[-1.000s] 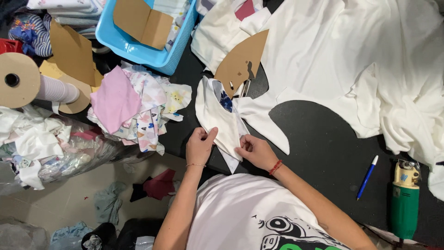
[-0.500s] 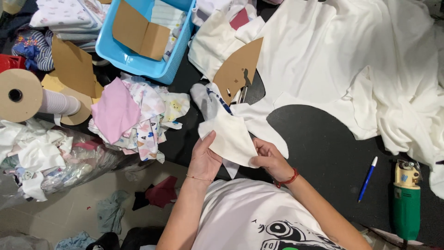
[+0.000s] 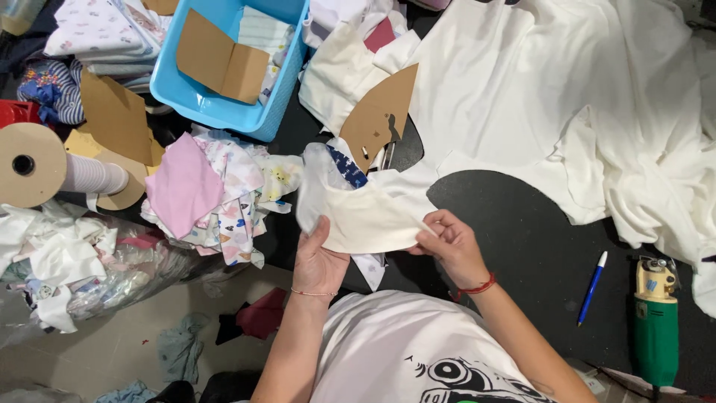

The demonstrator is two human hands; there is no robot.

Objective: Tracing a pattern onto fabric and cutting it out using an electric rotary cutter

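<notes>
**A:** What do the two hands have between them?

**B:** A cut piece of cream fabric (image 3: 365, 216), lifted just above the near edge of the dark desk (image 3: 522, 246). The left hand (image 3: 319, 261) is closed on its lower left edge, thumb on top. The right hand (image 3: 451, 242) pinches the right tip between thumb and fingers.

**A:** What lies around it?

**B:** A cardboard pattern (image 3: 380, 116) just beyond the piece, a large cream cloth (image 3: 567, 97) spread to the right, a heap of printed scraps (image 3: 224, 186) to the left, a blue basket (image 3: 224, 104) farther back. A blue pen (image 3: 593, 287) and a green electric cutter (image 3: 656, 321) sit near the right edge.

**A:** How would the piece be handled well?

**B:** In my judgement, by keeping both grips at the edges and the cloth lightly taut, so it stays flat and uncreased, and clear of the scraps so nothing snags.
</notes>
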